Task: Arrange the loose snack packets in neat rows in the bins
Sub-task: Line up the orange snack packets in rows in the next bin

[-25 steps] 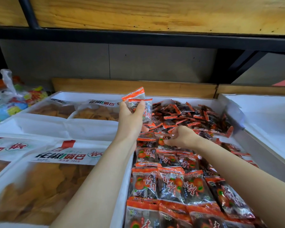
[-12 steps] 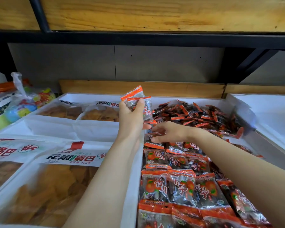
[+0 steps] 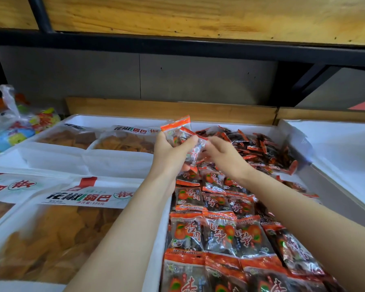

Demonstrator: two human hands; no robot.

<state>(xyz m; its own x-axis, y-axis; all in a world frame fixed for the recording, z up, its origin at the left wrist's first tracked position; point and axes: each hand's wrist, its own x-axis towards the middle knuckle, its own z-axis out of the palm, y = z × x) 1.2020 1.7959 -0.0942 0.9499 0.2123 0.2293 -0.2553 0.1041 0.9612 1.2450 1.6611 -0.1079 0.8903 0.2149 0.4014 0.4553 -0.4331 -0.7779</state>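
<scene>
head view, left hand (image 3: 168, 151) grips packets (image 3: 176, 130) over bin wall (image 3: 156, 245), right hand (image 3: 224, 158) perhaps pinching

Orange snack packets (image 3: 216, 199) are filling a white bin (image 3: 272, 130).
A few small packets (image 3: 178, 133) with orange ends and clear middles are standing up in the left hand (image 3: 169, 150), above the bin. Near the front, neat rows (image 3: 217, 230) of packets are lying flat, edges overlapping. At the back, a loose pile (image 3: 259, 148) is lying jumbled, packets pointing every way.
</scene>
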